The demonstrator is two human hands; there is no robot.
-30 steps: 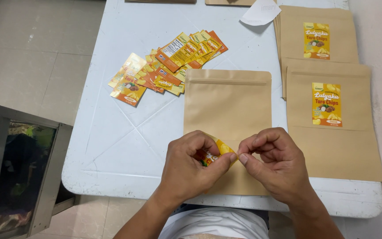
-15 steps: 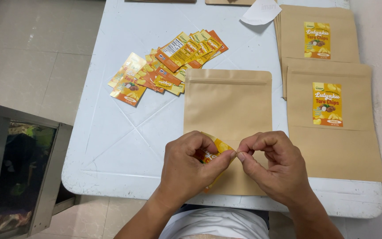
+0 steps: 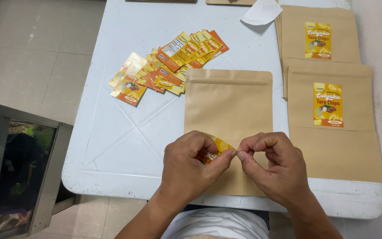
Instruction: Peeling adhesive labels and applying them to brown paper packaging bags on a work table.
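Both hands meet over the lower part of a plain brown paper pouch [image 3: 228,110] that lies flat on the pale blue counter [image 3: 124,141], its zip-seal end pointing away from the person. The left hand [image 3: 191,166] is pinched shut on a small yellow and orange sticker label [image 3: 215,150], which curls up between its thumb and forefinger just above the pouch. The right hand [image 3: 273,168] is closed too, its thumb and forefinger tips pressed together at the label's right edge, touching the left hand's fingertips; whether it grips the label itself or only its backing cannot be told. To the left of the pouch and farther from the person, a loose heap of the same yellow and orange labels [image 3: 169,62] is spread on the counter. To the right of the pouch lies a stack of brown pouches already labelled [image 3: 332,119], each with a label on its front, the nearer one overlapping the farther. Beyond the pouch, near the counter's far edge, lies a white slip of paper [image 3: 261,12].
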